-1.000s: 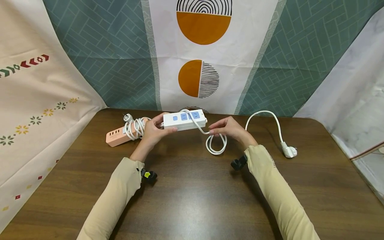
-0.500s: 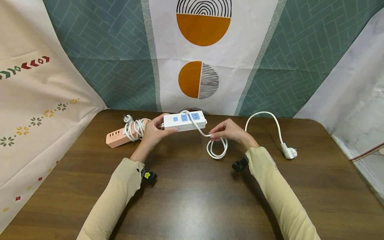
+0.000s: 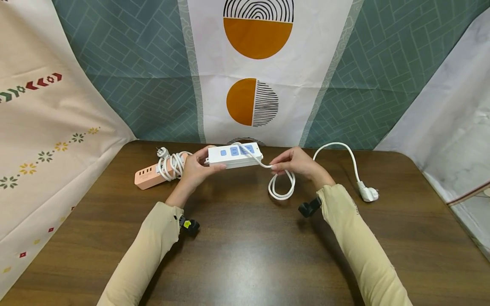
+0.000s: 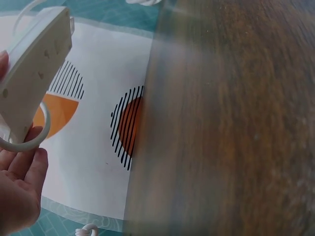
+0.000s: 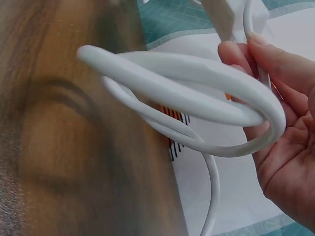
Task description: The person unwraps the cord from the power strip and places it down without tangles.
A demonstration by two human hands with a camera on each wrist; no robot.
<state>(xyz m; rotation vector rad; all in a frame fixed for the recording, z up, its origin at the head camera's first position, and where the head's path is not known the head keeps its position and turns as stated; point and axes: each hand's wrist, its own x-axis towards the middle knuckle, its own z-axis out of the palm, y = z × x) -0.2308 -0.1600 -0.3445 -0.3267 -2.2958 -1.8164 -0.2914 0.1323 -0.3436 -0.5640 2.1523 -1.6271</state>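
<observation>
My left hand (image 3: 197,167) grips the left end of a white power strip (image 3: 233,159) with blue sockets, held up above the table's back part. In the left wrist view the strip's underside (image 4: 39,64) shows, with a bend of cord by the fingers. The white cord (image 3: 264,164) crosses the strip's top and runs to my right hand (image 3: 296,163), which pinches it between thumb and fingers. Below that hand hang loose loops of the cord (image 5: 187,93). The cord's far end arches right to a white plug (image 3: 368,192) near the table's back right.
A peach power strip (image 3: 148,176) with its white cord wound round it lies left of my left hand. The brown wooden table (image 3: 245,246) meets a patterned cloth backdrop (image 3: 168,85) at its back edge.
My right hand has shifted slightly right and up over the last half second, and the cord loops have moved right with it. The left hand and the strip have hardly moved.
</observation>
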